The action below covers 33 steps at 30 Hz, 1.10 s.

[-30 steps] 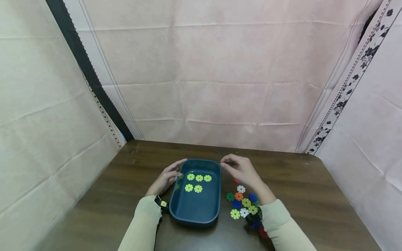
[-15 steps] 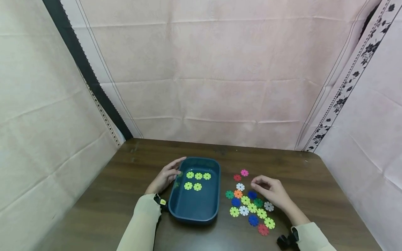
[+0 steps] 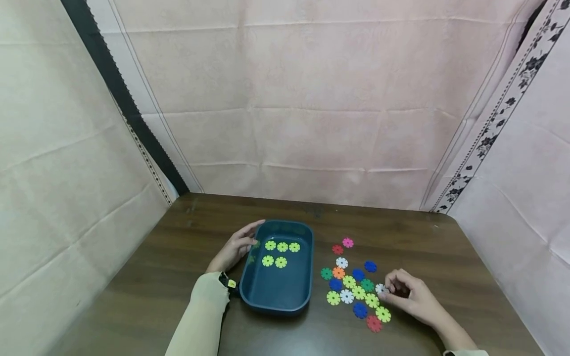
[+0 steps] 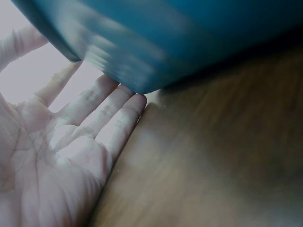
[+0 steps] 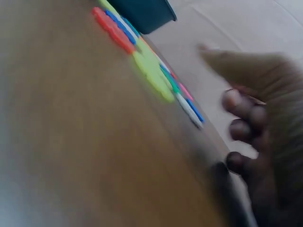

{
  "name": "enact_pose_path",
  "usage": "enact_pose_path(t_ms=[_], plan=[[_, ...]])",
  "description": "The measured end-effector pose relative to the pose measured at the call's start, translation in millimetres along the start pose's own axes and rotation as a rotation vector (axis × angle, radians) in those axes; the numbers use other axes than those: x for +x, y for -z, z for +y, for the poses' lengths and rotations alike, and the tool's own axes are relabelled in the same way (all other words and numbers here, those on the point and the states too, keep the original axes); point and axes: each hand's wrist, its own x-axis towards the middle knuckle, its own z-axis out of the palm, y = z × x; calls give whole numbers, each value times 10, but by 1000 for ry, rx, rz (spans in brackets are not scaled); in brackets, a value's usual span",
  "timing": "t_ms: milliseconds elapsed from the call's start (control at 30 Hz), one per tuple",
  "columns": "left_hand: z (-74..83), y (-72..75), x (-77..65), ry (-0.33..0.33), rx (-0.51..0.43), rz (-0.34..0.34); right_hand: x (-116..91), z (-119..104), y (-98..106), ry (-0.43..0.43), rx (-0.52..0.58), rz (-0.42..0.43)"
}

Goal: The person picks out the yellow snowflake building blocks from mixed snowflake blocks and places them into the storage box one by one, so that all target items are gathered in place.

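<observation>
In the head view my left hand (image 3: 233,251) lies along the left side of a dark blue-green rectangular tray (image 3: 278,310), touching its upper left edge. The left wrist view shows its fingers nearly straight, with fingertips against the tray's outer wall. Inside the tray, yellow-green notched plastic discs lie in two rows, such as one disc (image 3: 281,262) in the lower row. My right hand (image 3: 411,296) is low over the table, its bent fingertips beside a white notched disc (image 3: 380,289). In the blurred right wrist view, thumb and fingers stand apart with nothing visible between them.
Several loose notched discs lie right of the tray, including a pink disc (image 3: 348,242), an orange disc (image 3: 338,273), a blue disc (image 3: 370,266) and a red disc (image 3: 374,324). Pale cloth (image 3: 311,99) hangs behind and beside the brown wooden table (image 3: 147,296).
My right hand has moved from the tray's upper right corner, rightward and down to the white disc. A blue disc now shows where that hand was. My left hand and the tray stay put.
</observation>
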Motion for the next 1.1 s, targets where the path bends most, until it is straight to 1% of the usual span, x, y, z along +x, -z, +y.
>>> enact_pose_path(t_ms=[133, 233, 400, 533, 667, 833, 900, 1100], plan=[[11, 7, 3, 4, 8, -5, -118, 13, 96, -60, -75, -100], [12, 6, 4, 6, 11, -2, -140, 26, 136, -95, -96, -140], [16, 10, 5, -1, 0, 2, -125, 37, 149, -87, -70, -180], [17, 14, 4, 3, -1, -2, -158, 49, 223, -111, -14, -210], [10, 5, -3, 3, -2, -4, -223, 67, 339, -139, 18, -221], [9, -8, -5, 5, -5, -3, -277, 88, 429, -160, 1, -209], [15, -6, -4, 8, 0, 0, -276, 101, 431, -153, -2, -217], [13, 10, -3, 3, -13, -11, -264, 108, 397, -85, 1, -231]])
